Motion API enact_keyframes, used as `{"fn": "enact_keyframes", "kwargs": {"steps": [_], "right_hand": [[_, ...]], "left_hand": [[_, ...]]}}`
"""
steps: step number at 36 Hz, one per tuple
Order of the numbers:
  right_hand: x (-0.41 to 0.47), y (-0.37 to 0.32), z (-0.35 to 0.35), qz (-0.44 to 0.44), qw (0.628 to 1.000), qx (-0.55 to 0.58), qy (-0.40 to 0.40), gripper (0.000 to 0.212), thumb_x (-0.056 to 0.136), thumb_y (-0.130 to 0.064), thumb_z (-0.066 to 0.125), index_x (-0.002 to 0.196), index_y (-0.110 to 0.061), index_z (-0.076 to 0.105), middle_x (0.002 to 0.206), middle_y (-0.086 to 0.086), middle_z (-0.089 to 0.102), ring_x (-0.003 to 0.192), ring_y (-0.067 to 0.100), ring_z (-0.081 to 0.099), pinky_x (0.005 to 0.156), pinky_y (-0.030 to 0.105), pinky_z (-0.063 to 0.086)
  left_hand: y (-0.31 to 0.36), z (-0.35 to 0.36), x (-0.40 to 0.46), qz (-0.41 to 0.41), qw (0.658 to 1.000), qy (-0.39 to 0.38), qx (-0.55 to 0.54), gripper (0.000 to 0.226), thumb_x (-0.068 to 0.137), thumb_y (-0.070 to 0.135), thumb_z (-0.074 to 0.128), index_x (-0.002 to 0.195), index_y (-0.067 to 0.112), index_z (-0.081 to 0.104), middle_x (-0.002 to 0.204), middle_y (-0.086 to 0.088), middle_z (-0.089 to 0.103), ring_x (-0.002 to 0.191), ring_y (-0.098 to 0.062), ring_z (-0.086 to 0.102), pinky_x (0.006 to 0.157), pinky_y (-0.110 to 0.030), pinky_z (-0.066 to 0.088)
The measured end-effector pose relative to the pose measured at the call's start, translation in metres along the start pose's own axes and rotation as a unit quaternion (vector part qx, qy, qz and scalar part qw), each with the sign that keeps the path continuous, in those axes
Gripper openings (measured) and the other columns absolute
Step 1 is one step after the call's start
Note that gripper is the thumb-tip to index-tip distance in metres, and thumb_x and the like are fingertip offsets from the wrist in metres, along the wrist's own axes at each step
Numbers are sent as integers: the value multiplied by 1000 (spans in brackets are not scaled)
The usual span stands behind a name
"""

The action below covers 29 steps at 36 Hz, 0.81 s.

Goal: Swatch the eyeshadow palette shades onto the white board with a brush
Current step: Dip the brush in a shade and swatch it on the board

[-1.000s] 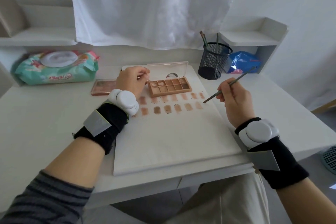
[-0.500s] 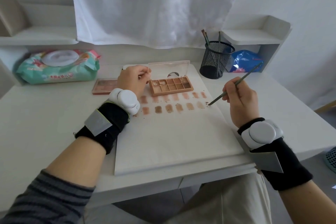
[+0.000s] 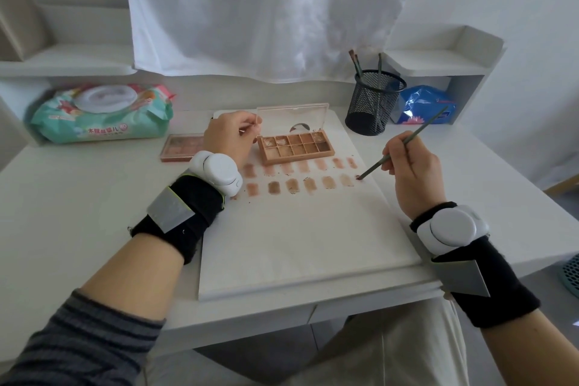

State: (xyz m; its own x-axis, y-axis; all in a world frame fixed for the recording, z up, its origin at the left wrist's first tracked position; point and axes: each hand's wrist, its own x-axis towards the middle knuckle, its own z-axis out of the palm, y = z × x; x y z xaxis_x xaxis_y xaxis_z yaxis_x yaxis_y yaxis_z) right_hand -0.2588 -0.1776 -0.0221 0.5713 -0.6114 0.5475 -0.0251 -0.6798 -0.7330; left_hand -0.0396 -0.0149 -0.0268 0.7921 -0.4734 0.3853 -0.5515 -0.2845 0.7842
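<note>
Pinching the brush [image 3: 404,147] like a pencil, the right hand [image 3: 413,172] is touching its tip to the white board [image 3: 297,238], so color can rub off at the end of the lower row. The left hand [image 3: 228,141] is curling its fingers at the palette [image 3: 296,147] edge, probably to keep it steady. Since a second ago, the tip has been coming down to the board.

A white bench [image 3: 78,213] carries a white board [image 3: 297,244] near its front edge, at the middle. A second, closed palette [image 3: 181,147] lies just left of the board's far end. A pack of wet wipes [image 3: 100,113] sits toward the back left corner; a black mesh cup [image 3: 372,103] and a blue packet [image 3: 423,105] toward the back right.
</note>
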Motion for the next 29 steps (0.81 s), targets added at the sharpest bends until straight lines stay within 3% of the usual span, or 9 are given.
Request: {"fn": "enact_keyframes", "kwargs": {"steps": [5,12,17,21,26,29], "right_hand": [[-1,-4,0,-5,1000,18,-3,21,91,-25,36,72,-23,45,65,-4,49,57,2,48,59,10,38],[1,-2,0,7,1000,11,-7,21,99,-12,37,82,-7,48,70,-4,51,59,0,50,60,11,41],[0,-3,0,-4,1000,24,-7,23,94,-20,37,74,-16,46,66,-5,48,57,3,46,59,12,39],[1,-2,1,0,1000,23,-7,26,98,-13,37,75,-21,46,69,-4,50,59,1,49,60,10,40],[0,-2,1,7,1000,15,-15,21,99,-11,37,82,-7,48,69,-4,50,59,0,49,61,11,40],[0,-2,0,0,1000,24,-18,22,98,-14,37,78,-10,47,67,-5,48,58,3,46,60,13,39]], "left_hand": [[1,-1,0,-4,1000,-3,2,13,87,11,59,93,13,70,86,7,66,80,-17,69,86,-34,52],[1,0,-1,1,1000,3,3,12,87,10,59,92,13,70,84,8,65,78,-16,68,85,-33,52],[2,-2,-1,4,1000,3,9,12,87,11,60,93,13,70,90,1,71,85,-17,68,85,-31,51],[1,-2,-1,7,1000,0,5,12,88,10,59,93,12,70,85,4,68,79,-17,68,84,-31,52],[1,-2,-1,5,1000,-3,8,12,87,10,59,93,12,70,85,7,67,77,-15,68,84,-30,52],[3,-3,-1,5,1000,-3,12,13,88,10,59,95,12,70,92,3,70,85,-16,68,85,-29,51]]}}
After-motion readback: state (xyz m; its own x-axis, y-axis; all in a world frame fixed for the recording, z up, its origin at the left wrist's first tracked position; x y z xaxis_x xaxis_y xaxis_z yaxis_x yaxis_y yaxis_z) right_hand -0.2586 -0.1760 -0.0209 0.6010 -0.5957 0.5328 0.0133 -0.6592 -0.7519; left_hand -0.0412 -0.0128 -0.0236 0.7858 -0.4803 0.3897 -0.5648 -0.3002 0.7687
